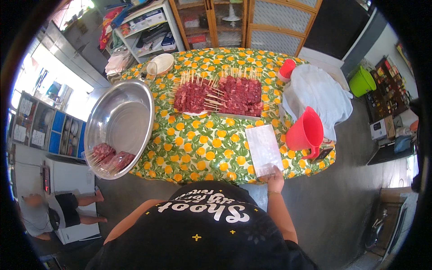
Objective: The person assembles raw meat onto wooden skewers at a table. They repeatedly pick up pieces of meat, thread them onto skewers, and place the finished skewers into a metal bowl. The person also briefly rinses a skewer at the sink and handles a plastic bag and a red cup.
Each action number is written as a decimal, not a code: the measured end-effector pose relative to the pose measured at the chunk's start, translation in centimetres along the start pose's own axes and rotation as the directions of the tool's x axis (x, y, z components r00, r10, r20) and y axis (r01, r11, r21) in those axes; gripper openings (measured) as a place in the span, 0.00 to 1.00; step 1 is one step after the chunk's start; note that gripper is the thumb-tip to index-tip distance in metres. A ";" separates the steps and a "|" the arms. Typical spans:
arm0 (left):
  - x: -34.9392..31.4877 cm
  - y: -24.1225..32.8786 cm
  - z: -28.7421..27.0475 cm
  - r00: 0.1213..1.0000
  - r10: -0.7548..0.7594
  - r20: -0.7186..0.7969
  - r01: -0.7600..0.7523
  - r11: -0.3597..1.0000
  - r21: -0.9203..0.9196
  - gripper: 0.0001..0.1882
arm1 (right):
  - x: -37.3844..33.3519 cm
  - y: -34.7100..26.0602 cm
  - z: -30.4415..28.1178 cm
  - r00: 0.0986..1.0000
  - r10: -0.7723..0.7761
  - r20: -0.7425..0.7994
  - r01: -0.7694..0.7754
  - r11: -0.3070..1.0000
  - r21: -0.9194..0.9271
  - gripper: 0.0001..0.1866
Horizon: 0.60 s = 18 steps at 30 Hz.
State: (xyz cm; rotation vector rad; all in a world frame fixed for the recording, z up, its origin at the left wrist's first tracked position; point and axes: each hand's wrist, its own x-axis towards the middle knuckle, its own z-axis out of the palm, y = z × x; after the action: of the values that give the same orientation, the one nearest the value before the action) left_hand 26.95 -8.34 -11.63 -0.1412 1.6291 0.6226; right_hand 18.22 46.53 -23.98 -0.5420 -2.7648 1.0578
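Observation:
My right hand (275, 180) is at the table's near edge, its fingers closed on the near end of a flat stack of whitish plastic bags (263, 146). My left arm (135, 219) runs down beside my body, and its hand is out of sight. Beyond the bags, raw meat skewers (240, 92) are heaped on a tray. More skewers (191, 96) lie on a plate just left of them, sticks pointing mostly away from me. At the left stands a large metal basin (121, 112) holding bagged meat skewers (119, 162).
A red pitcher (306, 130) stands right of the bags, near a pale blue cloth (317, 92) and a red cup (286, 69). A whitish bowl (163, 63) is at the far left. The tablecloth (193, 148) has an orange pattern. Another person (38, 213) is off to the left.

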 end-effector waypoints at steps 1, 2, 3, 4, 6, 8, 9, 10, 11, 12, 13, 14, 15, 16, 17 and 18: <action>0.2 0.1 0.1 1.000 0.006 -0.001 -0.006 1.000 0.000 0.22 | 0.1 0.0 -0.5 0.999 0.040 0.025 -0.039 0.998 -0.040 0.18; 0.5 0.2 0.2 1.000 0.006 -0.003 -0.006 1.000 -0.004 0.21 | 0.0 -0.2 -0.9 0.990 0.092 0.109 -0.079 0.989 -0.122 0.19; 0.7 0.3 0.3 1.000 0.010 -0.001 -0.010 1.000 -0.005 0.21 | -0.1 -0.4 -1.5 0.984 -0.043 0.170 0.068 0.987 -0.144 0.20; 0.9 0.4 0.4 1.000 0.020 0.002 -0.020 1.000 -0.004 0.21 | -0.2 -0.7 -2.1 0.960 -0.112 0.256 0.168 0.963 -0.209 0.21; 1.2 0.7 0.7 0.999 0.031 0.004 -0.031 0.999 -0.007 0.20 | 0.0 -1.5 -2.6 0.928 -0.052 0.369 0.190 0.918 -0.349 0.27; 1.5 1.1 0.9 0.999 0.041 0.005 -0.041 0.999 -0.016 0.19 | 0.3 -2.1 -2.7 0.889 0.000 0.457 0.231 0.863 -0.449 0.29; 1.6 1.4 0.9 0.999 0.046 0.009 -0.046 0.999 -0.016 0.19 | 0.4 -2.2 -2.5 0.879 -0.015 0.477 0.269 0.842 -0.468 0.30; 1.7 1.7 0.8 0.999 0.049 0.010 -0.049 0.999 -0.016 0.18 | 0.4 -2.0 -2.3 0.871 0.013 0.492 0.270 0.822 -0.500 0.30; 1.9 1.9 0.8 0.999 0.053 0.014 -0.053 0.999 -0.015 0.18 | 0.3 -1.6 -2.1 0.871 -0.017 0.491 0.297 0.813 -0.500 0.31; 2.0 2.1 0.7 0.998 0.058 0.016 -0.058 0.998 -0.012 0.18 | 0.1 -1.0 -1.9 0.876 -0.033 0.481 0.311 0.802 -0.511 0.31; 2.2 2.3 0.7 0.998 0.061 0.019 -0.061 0.998 -0.008 0.17 | -0.5 -0.3 -1.7 0.889 -0.140 0.435 0.365 0.791 -0.491 0.29; 2.4 2.4 0.6 0.998 0.063 0.021 -0.063 0.998 -0.009 0.17 | -1.2 0.5 -1.5 0.896 -0.234 0.378 0.406 0.775 -0.484 0.27; 2.6 2.4 0.6 0.997 0.067 0.024 -0.066 0.998 -0.004 0.17 | -1.6 1.3 -1.3 0.900 -0.249 0.357 0.409 0.765 -0.498 0.25; 2.8 2.4 0.7 0.997 0.068 0.025 -0.068 0.998 -0.001 0.16 | -1.7 2.0 -1.4 0.899 -0.315 0.304 0.429 0.775 -0.465 0.21; 3.0 2.4 0.7 0.997 0.071 0.027 -0.071 0.997 0.003 0.16 | -1.8 2.6 -1.5 0.908 -0.302 0.290 0.408 0.795 -0.448 0.18; 3.2 2.5 0.6 0.997 0.072 0.027 -0.073 0.997 0.016 0.16 | -2.0 3.1 -1.5 0.923 -0.253 0.290 0.364 0.820 -0.443 0.15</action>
State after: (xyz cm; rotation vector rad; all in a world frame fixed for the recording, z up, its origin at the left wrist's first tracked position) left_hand 25.88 -5.11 -13.89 -0.0613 1.6191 0.6630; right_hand 21.28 48.84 -24.88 0.0020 -3.1746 0.3514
